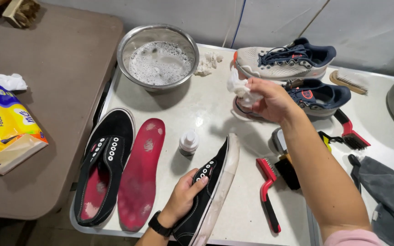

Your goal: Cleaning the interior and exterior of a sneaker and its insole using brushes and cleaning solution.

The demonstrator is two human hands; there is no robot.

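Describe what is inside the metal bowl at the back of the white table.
The metal bowl holds soapy water, with white foam covering most of its surface. The suds hide the bottom, so anything submerged cannot be seen.

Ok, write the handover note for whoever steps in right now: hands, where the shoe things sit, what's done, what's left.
Left hand: grips the black sneaker, tipped on its side, white sole edge facing right.
Right hand: holds a crumpled white wipe raised above the table.
Other black sneaker and red insole lie flat at left; small bottle stands between the two black sneakers; bowl of soapy water sits behind.
Done: insole is out.
Left: held sneaker's sole edge looks scuffed, probably needs wiping.
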